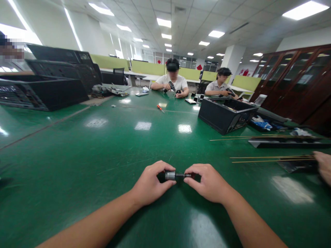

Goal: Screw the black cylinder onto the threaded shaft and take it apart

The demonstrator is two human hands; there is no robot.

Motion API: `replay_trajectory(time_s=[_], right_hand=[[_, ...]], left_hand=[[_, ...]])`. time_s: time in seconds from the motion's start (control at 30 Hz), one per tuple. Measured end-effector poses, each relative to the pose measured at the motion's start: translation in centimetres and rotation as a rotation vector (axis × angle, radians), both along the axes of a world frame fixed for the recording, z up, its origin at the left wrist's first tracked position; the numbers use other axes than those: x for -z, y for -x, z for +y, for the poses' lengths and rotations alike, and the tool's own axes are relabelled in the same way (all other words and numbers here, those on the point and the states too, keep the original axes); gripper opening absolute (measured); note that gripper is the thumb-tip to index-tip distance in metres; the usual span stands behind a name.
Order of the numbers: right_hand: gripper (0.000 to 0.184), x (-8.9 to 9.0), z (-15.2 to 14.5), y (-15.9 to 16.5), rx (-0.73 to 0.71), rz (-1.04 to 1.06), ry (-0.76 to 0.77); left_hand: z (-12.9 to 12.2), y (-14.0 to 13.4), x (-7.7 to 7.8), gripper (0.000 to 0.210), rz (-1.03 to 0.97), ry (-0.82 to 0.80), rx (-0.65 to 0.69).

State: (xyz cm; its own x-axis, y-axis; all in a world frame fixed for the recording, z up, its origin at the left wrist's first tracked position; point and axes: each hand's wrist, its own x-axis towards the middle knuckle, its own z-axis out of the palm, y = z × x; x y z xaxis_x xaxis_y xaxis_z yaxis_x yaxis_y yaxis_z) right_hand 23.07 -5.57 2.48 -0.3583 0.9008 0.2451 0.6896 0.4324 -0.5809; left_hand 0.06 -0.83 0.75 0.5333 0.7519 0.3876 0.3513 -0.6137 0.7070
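Between my two hands, just above or on the green table, is a small silver metal cylinder with a thin dark shaft pointing right. Its exact kind does not show. My left hand grips the cylinder between thumb and fingers, hiding its left end. With thumb and forefinger, my right hand pinches the far end of the shaft, where a ribbed tip partly shows. The two parts sit in one line, roughly level.
A black computer case stands at the right, thin rods and a dark metal strip nearer. More black cases are at left. An orange screwdriver lies ahead. Two people sit opposite; another person's hand reaches in at right.
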Motion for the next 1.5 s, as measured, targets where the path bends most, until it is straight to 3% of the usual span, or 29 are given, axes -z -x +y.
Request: replay_trajectory(time_s=[1.5], right_hand=[[0.01,-0.4,0.2,-1.4,0.039,-0.004,0.019]], left_hand=[[0.3,0.3,0.2,0.025,0.028,0.011,-0.057]])
